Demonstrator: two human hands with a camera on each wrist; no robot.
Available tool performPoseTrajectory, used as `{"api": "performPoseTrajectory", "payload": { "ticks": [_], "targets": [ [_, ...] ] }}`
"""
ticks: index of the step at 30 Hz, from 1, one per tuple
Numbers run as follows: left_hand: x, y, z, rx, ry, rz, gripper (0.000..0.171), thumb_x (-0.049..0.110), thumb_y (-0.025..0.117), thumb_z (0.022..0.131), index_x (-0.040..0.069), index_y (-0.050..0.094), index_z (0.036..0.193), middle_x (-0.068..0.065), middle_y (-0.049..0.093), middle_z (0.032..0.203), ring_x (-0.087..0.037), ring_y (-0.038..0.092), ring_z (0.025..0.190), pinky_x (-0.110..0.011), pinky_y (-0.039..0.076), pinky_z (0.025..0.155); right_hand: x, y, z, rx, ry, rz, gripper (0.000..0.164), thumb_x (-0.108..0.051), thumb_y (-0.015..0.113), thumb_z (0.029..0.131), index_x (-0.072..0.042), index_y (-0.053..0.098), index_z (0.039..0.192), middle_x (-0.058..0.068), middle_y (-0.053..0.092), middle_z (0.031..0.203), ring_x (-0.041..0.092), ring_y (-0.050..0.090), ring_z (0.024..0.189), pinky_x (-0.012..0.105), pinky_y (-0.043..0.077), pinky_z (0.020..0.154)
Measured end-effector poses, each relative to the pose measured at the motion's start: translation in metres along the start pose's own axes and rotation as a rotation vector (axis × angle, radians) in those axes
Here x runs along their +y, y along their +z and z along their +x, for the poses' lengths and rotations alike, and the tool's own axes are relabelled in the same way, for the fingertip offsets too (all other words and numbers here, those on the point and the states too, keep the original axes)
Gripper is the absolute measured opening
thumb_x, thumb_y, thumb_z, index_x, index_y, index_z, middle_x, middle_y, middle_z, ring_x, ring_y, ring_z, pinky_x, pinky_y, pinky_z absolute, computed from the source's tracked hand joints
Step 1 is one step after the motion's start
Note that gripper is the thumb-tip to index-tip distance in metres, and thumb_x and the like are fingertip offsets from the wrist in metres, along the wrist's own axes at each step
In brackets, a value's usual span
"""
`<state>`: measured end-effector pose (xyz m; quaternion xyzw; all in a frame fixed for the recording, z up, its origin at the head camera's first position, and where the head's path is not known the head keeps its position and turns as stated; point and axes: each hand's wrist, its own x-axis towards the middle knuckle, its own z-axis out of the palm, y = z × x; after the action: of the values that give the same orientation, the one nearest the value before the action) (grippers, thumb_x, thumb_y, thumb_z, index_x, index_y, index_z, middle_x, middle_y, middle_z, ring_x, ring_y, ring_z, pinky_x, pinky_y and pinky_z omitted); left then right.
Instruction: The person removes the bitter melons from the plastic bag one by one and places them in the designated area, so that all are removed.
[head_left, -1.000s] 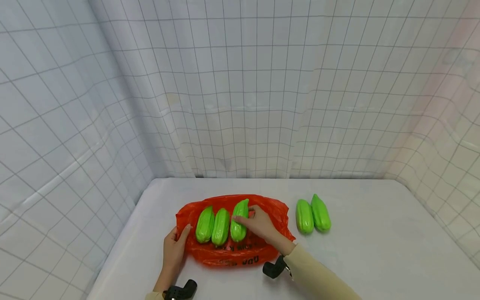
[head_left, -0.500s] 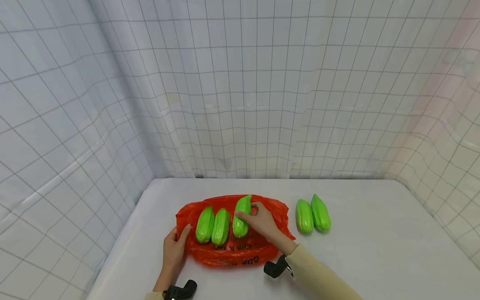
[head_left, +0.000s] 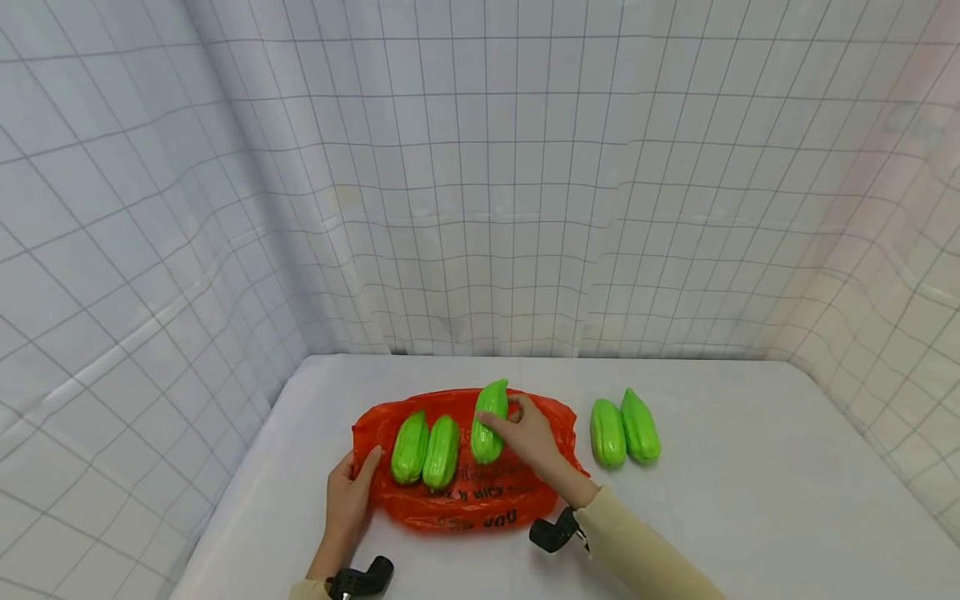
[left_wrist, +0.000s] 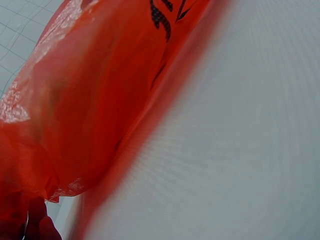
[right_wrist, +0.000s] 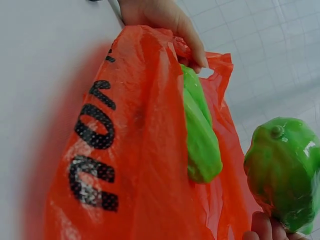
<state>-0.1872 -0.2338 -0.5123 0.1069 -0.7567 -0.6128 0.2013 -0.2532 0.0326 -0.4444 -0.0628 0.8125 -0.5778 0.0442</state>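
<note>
Nearest, L sleeve (head_left: 307,591) is mostly cut off at head-view bottom, blk wrist cams (head_left: 553,533) on both arms. L hand (head_left: 347,504) pinches the red bag (head_left: 420,518) at its L rim, thumb inside, other fingers mostly hidden; R hand (head_left: 534,437), thumb & fingers closed round a green veg (head_left: 487,447) & partly covering it, holds it over the bag, nr 2 more veg (head_left: 409,454) inside, undersides unseen. Beyond, 2 loose veg (head_left: 608,433) lie on white table (head_left: 750,458), gridded sheet (head_left: 480,208) behind, its top out of frame.
</note>
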Motion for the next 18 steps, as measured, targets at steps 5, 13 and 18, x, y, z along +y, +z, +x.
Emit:
{"api": "performPoseTrajectory", "payload": {
  "ticks": [5, 13, 18],
  "targets": [
    [0.001, 0.000, 0.000, -0.002, -0.006, -0.005, 0.033, 0.032, 0.060, 0.094, 0.000, 0.064, 0.101, -0.010, 0.061, 0.087, -0.014, 0.051, 0.074, -0.020, 0.047, 0.062, -0.002, -0.002, 0.000, 0.011, -0.001, 0.037, 0.077, -0.051, 0.071, 0.079, -0.004, 0.046, 0.134, 0.009, 0.057, 0.084, 0.020, 0.054, 0.066, 0.030, 0.044, 0.055],
    [0.002, 0.000, 0.000, -0.005, -0.010, -0.008, 0.034, 0.032, 0.060, 0.095, -0.001, 0.063, 0.102, -0.010, 0.061, 0.089, -0.014, 0.052, 0.074, -0.020, 0.048, 0.062, -0.008, -0.009, -0.001, 0.025, -0.015, 0.063, 0.076, -0.053, 0.070, 0.079, -0.005, 0.045, 0.133, 0.009, 0.056, 0.081, 0.031, 0.056, 0.067, 0.034, 0.045, 0.052],
    [0.003, -0.001, -0.001, -0.014, -0.022, -0.015, 0.035, 0.030, 0.059, 0.095, -0.003, 0.063, 0.106, -0.014, 0.061, 0.093, -0.013, 0.051, 0.076, -0.019, 0.048, 0.064, -0.008, -0.013, -0.001, 0.065, -0.019, 0.063, 0.074, -0.052, 0.071, 0.079, -0.007, 0.046, 0.132, 0.009, 0.055, 0.083, 0.027, 0.055, 0.065, 0.041, 0.048, 0.054]
  ]
}}
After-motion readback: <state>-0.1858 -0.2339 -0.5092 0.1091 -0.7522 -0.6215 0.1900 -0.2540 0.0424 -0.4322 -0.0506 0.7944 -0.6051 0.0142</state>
